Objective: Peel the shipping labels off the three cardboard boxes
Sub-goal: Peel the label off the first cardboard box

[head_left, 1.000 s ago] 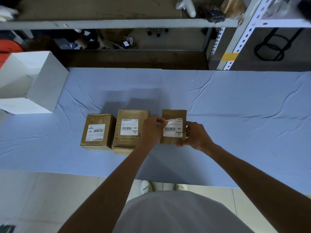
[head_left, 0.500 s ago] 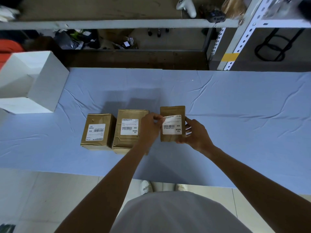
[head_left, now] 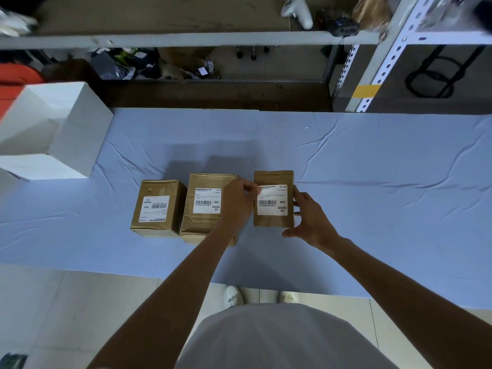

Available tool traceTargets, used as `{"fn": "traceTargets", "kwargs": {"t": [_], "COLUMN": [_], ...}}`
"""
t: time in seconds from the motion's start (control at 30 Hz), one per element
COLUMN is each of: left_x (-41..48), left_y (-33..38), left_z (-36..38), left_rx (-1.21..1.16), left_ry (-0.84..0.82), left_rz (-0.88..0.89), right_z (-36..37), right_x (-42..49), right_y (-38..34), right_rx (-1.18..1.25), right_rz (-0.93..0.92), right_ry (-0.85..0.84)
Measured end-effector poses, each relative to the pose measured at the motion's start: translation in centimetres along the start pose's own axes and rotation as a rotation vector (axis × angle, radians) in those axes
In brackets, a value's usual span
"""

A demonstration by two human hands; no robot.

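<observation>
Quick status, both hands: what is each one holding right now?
Left hand: pinching the top-left corner of the white shipping label on the rightmost brown cardboard box.
Right hand: gripping that box's right side.

Three brown cardboard boxes stand in a row on the blue-covered worktop (head_left: pixel 372 182): the left box (head_left: pixel 157 209), middle box (head_left: pixel 205 206) and right box (head_left: pixel 274 177), each bearing a white sticker. The left hand (head_left: pixel 237 201) pinches the upper left corner of the right box's label (head_left: pixel 273 202). The right hand (head_left: pixel 311 222) grips that box's right edge. A white carton (head_left: pixel 61 129) sits far left.
</observation>
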State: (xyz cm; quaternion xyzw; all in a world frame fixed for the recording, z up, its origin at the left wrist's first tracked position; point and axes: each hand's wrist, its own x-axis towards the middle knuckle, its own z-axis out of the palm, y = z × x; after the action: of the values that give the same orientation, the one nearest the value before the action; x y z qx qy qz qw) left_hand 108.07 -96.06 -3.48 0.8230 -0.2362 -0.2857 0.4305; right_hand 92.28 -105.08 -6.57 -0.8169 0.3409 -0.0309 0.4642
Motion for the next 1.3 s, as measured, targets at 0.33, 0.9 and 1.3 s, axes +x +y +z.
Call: {"fn": "traceTargets", "kwargs": {"t": [0.33,0.9,1.3], "left_x": [-0.12,0.13,0.32], "left_y": [0.79,0.41,0.37], "left_z": [-0.21,-0.28,-0.05], "left_rx": [-0.048,0.016,0.023], "left_ry": [0.048,0.051,0.031], "left_rz": [-0.021,0.028,-0.003], "right_z": [0.70,0.65,0.47], "right_x": [-0.16,0.41,0.49], "right_y": [-0.14,0.47,0.65], "right_rx": [0.049,0.109,0.126], "right_rz": [-0.073,-0.072,-0.091], "right_ry": [0.054,0.041,0.060]}}
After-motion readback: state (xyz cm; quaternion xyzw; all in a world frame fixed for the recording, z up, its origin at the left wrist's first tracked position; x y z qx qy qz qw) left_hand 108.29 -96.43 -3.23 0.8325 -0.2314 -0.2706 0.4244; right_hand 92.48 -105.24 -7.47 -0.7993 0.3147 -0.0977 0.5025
